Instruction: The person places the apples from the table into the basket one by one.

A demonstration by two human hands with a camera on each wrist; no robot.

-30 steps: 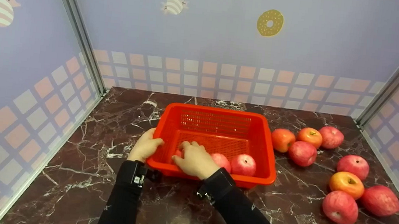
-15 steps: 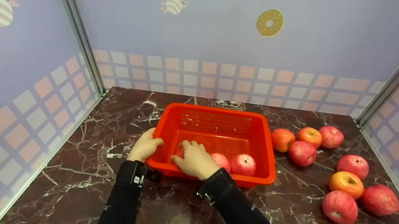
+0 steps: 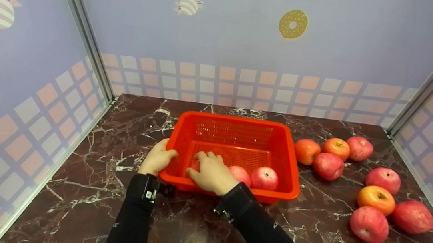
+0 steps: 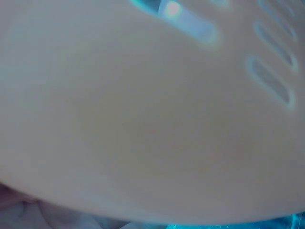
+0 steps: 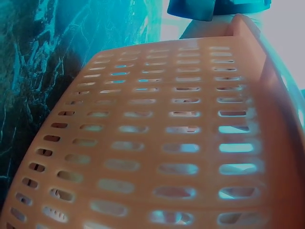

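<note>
A red plastic basket [image 3: 236, 120] with slotted walls stands on the marble-patterned table. My left hand [image 3: 157, 158] grips its left rim, thumb over the edge and fingers outside. Inside, my right hand [image 3: 213, 174] curls over an apple [image 3: 194, 165] in the front left corner, which the hand mostly covers. Beside that hand, a pink-red apple [image 3: 239, 174] and another red apple [image 3: 264, 178] sit along the front wall. The left wrist view is filled by the blurred basket wall [image 4: 143, 119]; the right wrist view shows the slotted front wall [image 5: 143, 107], with neither hand's grip visible.
Right of the basket lies a group of apples [image 3: 328, 166], with an orange-red one [image 3: 307, 151] close to the basket wall. Nearer the front right is a second group, including a yellow-red apple [image 3: 376, 200]. Patterned panels [image 3: 248, 52] enclose the table.
Both arms and the basket hold almost still. The apple under my right hand shows a little less than it did a second ago.
</note>
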